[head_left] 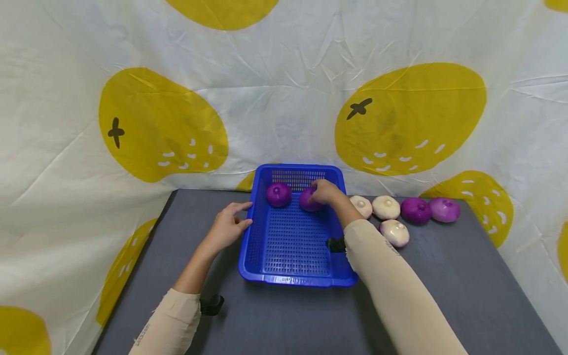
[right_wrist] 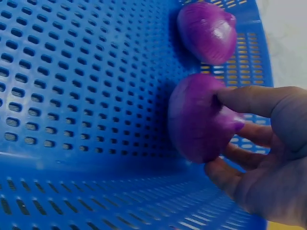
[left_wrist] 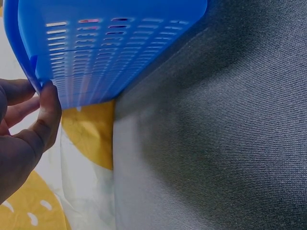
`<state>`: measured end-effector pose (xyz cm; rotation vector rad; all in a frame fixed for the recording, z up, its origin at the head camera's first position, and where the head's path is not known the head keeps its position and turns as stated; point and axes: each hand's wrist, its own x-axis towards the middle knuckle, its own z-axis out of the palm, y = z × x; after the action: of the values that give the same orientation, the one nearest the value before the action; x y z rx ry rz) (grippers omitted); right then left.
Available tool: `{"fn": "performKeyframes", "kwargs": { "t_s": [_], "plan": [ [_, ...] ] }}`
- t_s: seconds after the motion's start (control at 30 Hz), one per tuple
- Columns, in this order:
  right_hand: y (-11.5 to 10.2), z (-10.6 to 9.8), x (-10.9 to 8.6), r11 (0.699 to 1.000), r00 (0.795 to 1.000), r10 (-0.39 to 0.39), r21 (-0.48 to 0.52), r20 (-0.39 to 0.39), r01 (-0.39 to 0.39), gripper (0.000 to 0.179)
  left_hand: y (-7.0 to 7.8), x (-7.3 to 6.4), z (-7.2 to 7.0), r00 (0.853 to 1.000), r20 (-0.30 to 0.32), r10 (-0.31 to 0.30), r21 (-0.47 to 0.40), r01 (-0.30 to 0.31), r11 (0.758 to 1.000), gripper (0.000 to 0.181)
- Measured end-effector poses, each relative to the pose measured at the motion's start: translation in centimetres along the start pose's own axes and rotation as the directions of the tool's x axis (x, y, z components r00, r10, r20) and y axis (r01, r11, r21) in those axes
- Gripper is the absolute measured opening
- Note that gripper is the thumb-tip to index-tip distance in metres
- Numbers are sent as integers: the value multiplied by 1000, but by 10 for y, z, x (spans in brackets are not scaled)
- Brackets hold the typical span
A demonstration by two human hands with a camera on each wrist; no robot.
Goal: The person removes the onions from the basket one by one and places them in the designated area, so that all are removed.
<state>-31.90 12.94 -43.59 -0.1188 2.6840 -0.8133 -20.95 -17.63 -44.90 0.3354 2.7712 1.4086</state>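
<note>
A blue plastic basket (head_left: pixel 298 281) with slotted walls stands on the dark table. My left hand (head_left: pixel 225 228) is at its left rim, thumb and fingers pinching the edge, as the left wrist view also shows. Inside the basket, near its far right corner, my right hand (head_left: pixel 327 192) grips a purple onion (right_wrist: pixel 196 120) from above, with the thumb on one side and fingertips on the other. Another purple onion (head_left: pixel 278 195) sits to the left of it by the far wall, apart from both hands.
Right of the basket lie white onions (head_left: pixel 386 207), one of them (head_left: pixel 395 233) nearer the front, and two purple onions (head_left: pixel 415 210) farther right. A white cloth with yellow fruit prints (head_left: pixel 284 118) hangs behind the grey table (head_left: pixel 293 320).
</note>
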Motion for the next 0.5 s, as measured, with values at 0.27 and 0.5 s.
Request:
{"fn": "performKeyframes", "kwargs": {
  "t_s": [0.27,0.5],
  "plan": [
    [4,12,3,996,999,-47,74,28,44,67,-1,1,0,1000,-5,8,10,-8,1000,48],
    [3,17,2,992,995,-77,103,59,71,72,-1,1,-1,1000,-1,8,10,-8,1000,49]
  ]
}}
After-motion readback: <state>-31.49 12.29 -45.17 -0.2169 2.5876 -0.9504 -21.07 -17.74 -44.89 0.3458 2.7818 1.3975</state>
